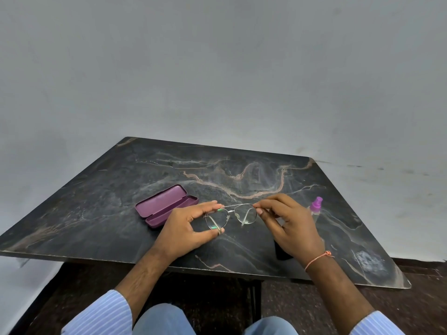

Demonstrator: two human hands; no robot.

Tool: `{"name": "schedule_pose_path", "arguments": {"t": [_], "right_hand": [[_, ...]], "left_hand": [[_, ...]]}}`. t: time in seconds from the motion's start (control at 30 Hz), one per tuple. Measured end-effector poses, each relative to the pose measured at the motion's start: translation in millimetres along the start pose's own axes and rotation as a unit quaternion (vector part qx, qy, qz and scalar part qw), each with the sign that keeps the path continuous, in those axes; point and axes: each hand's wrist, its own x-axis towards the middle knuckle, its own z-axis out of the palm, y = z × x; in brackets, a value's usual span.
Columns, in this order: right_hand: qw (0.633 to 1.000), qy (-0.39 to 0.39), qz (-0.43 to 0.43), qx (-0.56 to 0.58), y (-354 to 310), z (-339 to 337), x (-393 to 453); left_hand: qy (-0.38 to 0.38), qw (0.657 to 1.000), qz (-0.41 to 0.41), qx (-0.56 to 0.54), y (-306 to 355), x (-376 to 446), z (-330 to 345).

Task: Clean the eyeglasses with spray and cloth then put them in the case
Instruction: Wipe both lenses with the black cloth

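Thin metal-framed eyeglasses [238, 213] hang just above the dark marble table [101, 213], held between both hands. My left hand [186, 228] pinches the left lens rim between thumb and fingers. My right hand [287, 226] pinches the right end of the frame at the hinge. A purple glasses case [164, 205] lies open on the table to the left of my left hand, with nothing inside. A clear spray bottle with a purple nozzle [316, 204] stands right behind my right hand. A dark cloth [281, 253] lies partly hidden under my right hand.
The table's front edge [217, 268] runs just above my knees. A grey wall rises behind the table. Dark floor shows below and to the right.
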Motion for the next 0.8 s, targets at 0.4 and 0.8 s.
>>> {"name": "schedule_pose_path", "arguments": {"t": [0.4, 0.8], "right_hand": [[0.992, -0.028, -0.047, -0.118, -4.6, 14.4, 7.6], [0.989, -0.017, -0.03, -0.142, -12.6, 32.3, 11.4]], "left_hand": [[0.0, 1.0, -0.003, -0.005, -1.3, -0.3, 0.4], [0.007, 1.0, 0.007, -0.004, -0.5, 0.9, 0.0]]}}
